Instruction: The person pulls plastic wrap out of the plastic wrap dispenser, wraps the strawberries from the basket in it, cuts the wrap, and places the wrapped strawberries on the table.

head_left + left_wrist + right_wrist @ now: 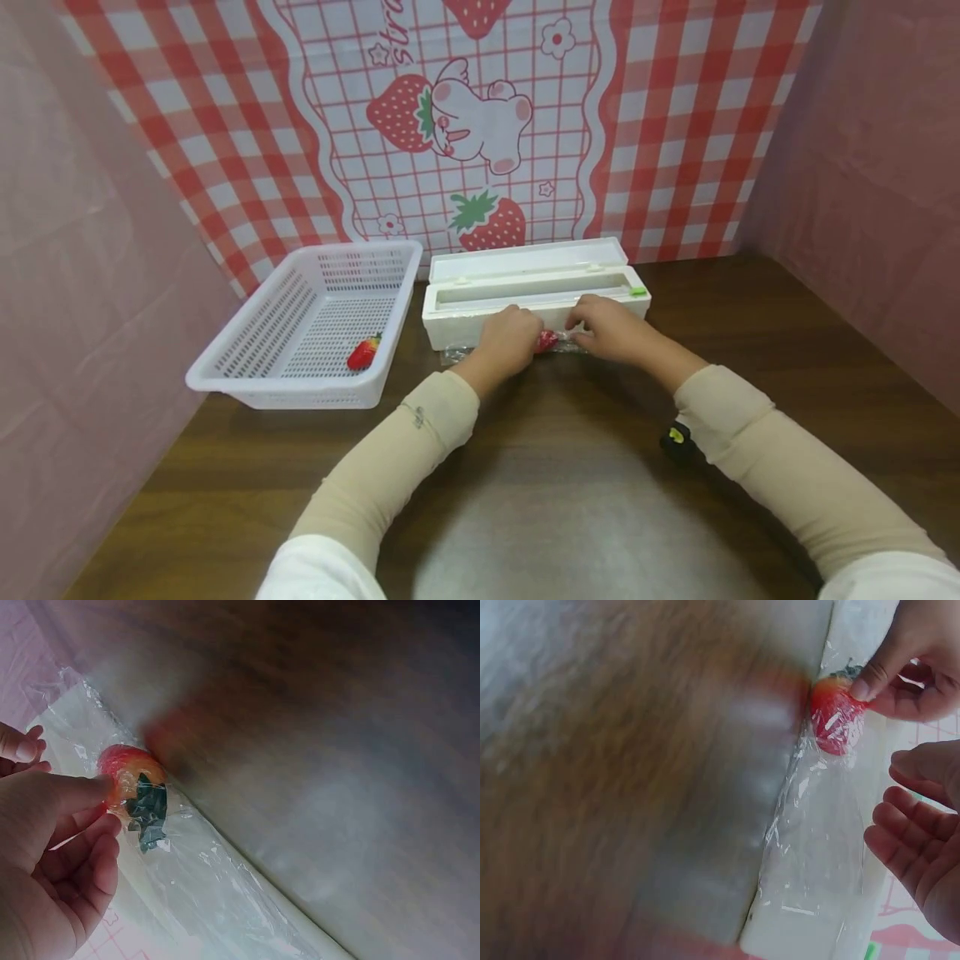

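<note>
Both hands worked at wrapping: your left hand (508, 337) pinched the strawberry (547, 340) in film (817, 847); your right hand (611, 327), fingers loosely curled, should fold film beside its fingertips.

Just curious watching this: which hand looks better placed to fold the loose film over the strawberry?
Probably the right hand: it is open beside the loose cling film, while the left hand pinches the strawberry.
</note>
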Available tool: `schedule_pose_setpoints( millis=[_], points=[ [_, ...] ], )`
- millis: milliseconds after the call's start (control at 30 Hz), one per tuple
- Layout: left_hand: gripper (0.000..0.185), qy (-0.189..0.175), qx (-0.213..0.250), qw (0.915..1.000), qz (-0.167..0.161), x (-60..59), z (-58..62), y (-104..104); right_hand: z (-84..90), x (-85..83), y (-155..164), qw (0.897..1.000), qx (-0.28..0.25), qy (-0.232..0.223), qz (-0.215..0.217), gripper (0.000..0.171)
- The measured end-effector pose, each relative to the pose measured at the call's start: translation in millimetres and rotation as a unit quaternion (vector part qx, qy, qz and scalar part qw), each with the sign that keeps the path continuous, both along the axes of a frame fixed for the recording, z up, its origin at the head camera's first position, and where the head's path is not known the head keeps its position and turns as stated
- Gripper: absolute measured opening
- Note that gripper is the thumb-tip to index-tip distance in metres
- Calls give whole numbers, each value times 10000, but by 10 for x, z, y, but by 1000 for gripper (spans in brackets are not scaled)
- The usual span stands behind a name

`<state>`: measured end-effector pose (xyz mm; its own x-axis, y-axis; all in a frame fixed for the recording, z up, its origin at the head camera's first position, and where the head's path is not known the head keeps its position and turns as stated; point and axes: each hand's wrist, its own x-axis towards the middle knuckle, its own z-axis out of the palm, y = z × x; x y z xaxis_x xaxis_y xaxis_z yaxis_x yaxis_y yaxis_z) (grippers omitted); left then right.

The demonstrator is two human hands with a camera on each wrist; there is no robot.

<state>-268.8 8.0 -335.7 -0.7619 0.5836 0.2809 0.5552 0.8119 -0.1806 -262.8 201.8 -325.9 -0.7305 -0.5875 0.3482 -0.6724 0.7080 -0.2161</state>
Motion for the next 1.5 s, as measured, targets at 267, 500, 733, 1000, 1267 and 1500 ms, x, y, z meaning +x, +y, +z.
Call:
schedule_pose_setpoints(
  millis=[267, 500, 733, 1000, 1267, 1500],
  points=[
    [4, -301, 135, 9994, -65, 36, 39, -1, 34, 35, 186, 9961, -555, 576, -360, 11],
    [3, -343, 116, 9991, -230, 24, 75, -4, 62, 52, 399, 9851, -1176, 899, -880, 11],
    [3, -435, 173, 9981, -391, 22, 119, 7, 44, 35, 608, 9781, -1425, 1035, -1108, 22],
    [22, -946, -44, 9900, -1046, -9, 314, 47, -48, -1, 845, 9762, -1668, 470, -1302, 37],
    [30, -1531, 399, 9837, -860, -119, 533, 278, -54, -140, 926, 9753, -1765, -22, -1328, 45],
    [25, -1359, 1152, 9794, -952, -274, 476, 618, -79, -259, 948, 9687, -2013, -526, -1356, 47]
  ],
)
